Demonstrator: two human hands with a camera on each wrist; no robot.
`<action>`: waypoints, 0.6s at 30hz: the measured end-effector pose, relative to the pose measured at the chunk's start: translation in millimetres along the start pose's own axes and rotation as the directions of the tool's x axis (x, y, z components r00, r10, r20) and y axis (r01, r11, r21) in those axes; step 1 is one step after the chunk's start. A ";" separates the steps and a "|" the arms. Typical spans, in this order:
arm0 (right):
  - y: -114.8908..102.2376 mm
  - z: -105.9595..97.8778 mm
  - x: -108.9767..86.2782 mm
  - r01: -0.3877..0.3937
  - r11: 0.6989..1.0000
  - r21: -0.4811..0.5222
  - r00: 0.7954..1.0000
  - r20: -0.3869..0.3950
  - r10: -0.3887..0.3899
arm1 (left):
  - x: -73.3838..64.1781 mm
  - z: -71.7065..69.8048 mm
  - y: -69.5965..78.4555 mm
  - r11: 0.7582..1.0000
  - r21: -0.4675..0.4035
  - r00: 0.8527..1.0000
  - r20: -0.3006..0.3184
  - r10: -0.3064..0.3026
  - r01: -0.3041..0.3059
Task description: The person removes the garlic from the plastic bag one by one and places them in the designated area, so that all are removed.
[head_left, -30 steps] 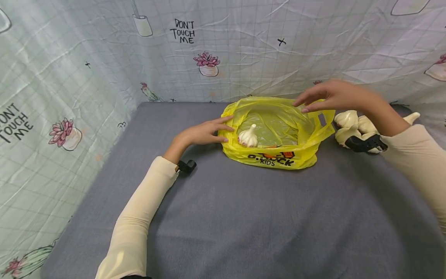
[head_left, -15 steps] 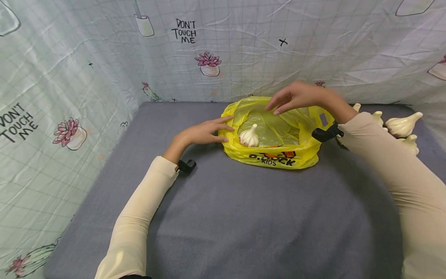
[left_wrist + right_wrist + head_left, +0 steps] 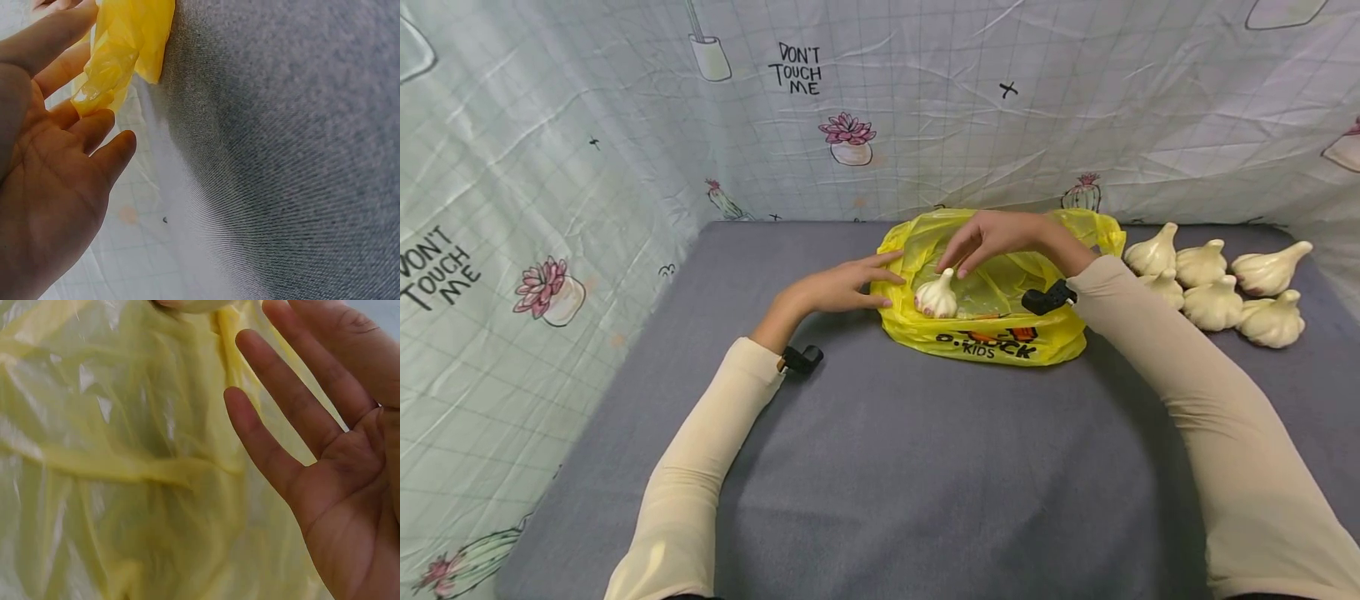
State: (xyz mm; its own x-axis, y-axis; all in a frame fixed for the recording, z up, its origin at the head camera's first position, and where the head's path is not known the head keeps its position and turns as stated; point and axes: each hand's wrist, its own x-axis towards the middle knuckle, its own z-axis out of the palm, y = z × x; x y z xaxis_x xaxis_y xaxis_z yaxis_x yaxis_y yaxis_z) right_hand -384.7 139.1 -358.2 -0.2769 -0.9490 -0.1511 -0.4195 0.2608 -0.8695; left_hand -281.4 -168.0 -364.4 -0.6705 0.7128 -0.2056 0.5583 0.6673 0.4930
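A yellow plastic bag (image 3: 917,337) lies on its base with its mouth spread wide. Inside, near its left side, stands a garlic bulb (image 3: 936,298), stem up. My left hand (image 3: 838,286) rests its spread fingers on the bag's left rim; the left wrist view shows them lightly bent against the crumpled plastic (image 3: 119,56). Over the bag's opening, my right hand (image 3: 1003,233) reaches down, thumb and fingertips right at the bulb's stem. Its other fingers extend loosely in the right wrist view, where only the garlic's edge (image 3: 197,305) shows; any contact is unclear.
Several more garlic bulbs (image 3: 1212,302) sit in a group right of the bag. A grey cloth (image 3: 925,467) covers the table. Behind and to the left hang printed curtains (image 3: 940,100). Each wrist carries a black camera mount (image 3: 802,359).
My right hand has moved left and down from above the bag's right side to the bulb's stem, uncovering the garlic group. The left hand and the bag have stayed put.
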 end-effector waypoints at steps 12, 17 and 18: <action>2.7 19.2 23.2 0.070 0.988 0.135 0.994 0.076 -0.081 | -1.8 8.6 -3.7 1.000 0.002 1.000 -0.025 0.001 -0.001; 0.3 27.1 28.0 0.098 0.977 0.189 0.985 0.119 -0.122 | -2.1 10.7 -4.8 1.000 0.005 1.000 -0.030 0.009 -0.009; 0.0 28.4 28.6 0.106 0.976 0.192 0.984 0.123 -0.131 | -2.2 11.2 -4.9 1.000 0.007 0.999 -0.030 0.010 -0.010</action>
State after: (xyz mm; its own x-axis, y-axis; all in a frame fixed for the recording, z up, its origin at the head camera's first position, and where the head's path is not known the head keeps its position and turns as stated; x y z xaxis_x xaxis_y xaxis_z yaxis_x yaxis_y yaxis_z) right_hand -368.0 106.9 -375.9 -0.1114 -0.9894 -0.0927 -0.2725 0.1201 -0.9546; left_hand -277.2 -170.4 -375.9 -0.6792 0.7128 -0.1750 0.5684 0.6617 0.4890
